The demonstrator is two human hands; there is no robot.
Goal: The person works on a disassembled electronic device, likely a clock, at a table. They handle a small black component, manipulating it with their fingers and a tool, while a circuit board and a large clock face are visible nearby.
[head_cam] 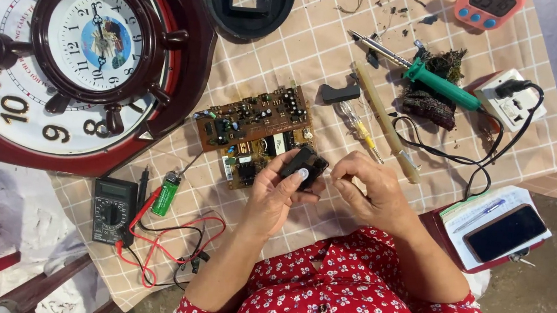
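— What is the left hand (275, 193) doing?

— It is closed around a small black box-shaped part (304, 165), thumb pressed on its near face, where a pale round button shows. The part sits raised above the tabletop (342, 41), which is covered by a beige checked cloth.

— And the right hand (369, 191)?

— Just beside the black part, on its far side from the left hand. Its fingers are curled in and pinched together; whether they grip something tiny I cannot tell, and I cannot tell whether they touch the part either.

— What lies around them?

— Directly beyond the left hand's fingertips, a brown circuit board (254, 131) lies flat, the black part overlapping its near corner. Beyond the right hand lie a yellow-handled screwdriver (360, 127) and a pale stick (383, 122), then a green-handled soldering iron (427, 74) further out. Outward of the right hand, past its wrist, a dark phone (505, 231) rests on a notebook (482, 208).

— And on the left hand's side?

— Out past the left forearm, a black multimeter (112, 210) with red and black leads, and a small green battery (166, 195). Well beyond that hand, a large ship's-wheel wall clock (80, 45).
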